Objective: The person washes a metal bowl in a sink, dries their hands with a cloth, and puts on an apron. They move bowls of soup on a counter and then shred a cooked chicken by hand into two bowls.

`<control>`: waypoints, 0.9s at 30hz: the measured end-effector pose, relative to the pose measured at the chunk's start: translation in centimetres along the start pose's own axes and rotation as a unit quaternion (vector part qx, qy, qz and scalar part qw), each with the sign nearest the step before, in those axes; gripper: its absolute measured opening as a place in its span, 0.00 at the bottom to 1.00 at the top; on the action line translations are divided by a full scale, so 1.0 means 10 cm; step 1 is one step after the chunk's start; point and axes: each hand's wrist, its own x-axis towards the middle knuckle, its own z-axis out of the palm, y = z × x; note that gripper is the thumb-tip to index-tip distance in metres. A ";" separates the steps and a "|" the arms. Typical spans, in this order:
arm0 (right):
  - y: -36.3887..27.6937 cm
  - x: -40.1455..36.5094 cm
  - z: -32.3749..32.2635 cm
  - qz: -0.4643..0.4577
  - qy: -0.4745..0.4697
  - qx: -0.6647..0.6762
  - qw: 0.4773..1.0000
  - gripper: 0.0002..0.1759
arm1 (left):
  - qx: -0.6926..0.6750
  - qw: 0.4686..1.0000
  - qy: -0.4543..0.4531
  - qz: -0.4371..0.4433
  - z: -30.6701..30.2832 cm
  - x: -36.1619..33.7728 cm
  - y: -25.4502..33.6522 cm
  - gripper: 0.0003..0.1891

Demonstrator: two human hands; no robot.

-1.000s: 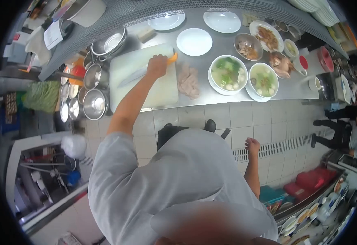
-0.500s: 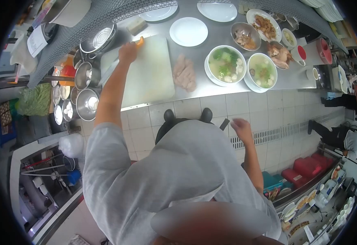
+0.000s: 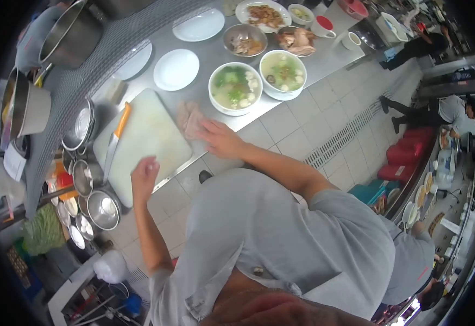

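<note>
Pale tiles (image 3: 286,127) run beside the shiny metal desk (image 3: 215,51), and a few other people are farther off in the kitchen. Just now something changed. A moment ago my left hand (image 3: 145,173) had the knife (image 3: 115,137), but now the knife lies on the white board (image 3: 148,133), with its orange handle pointing away from me. That hand is up near the close edge of the board, its fingers a bit bent and apart, with nothing in them. My right hand (image 3: 221,138) has come over to the crumpled pinkish cloth (image 3: 187,117), which sits right beside the board. My fingers are stretched out at its edge, but I cannot tell if they pinch it. I think this means the knife part is paused and the cloth has my turn now. Two bowls of soup (image 3: 227,110) stand near the cloth, and a white plate (image 3: 176,69) sits past the board.
</note>
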 end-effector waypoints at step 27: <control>3.79 -0.50 -2.56 0.405 0.364 0.471 0.694 0.10 | -0.216 0.970 0.036 -0.103 0.81 -0.34 1.57 0.17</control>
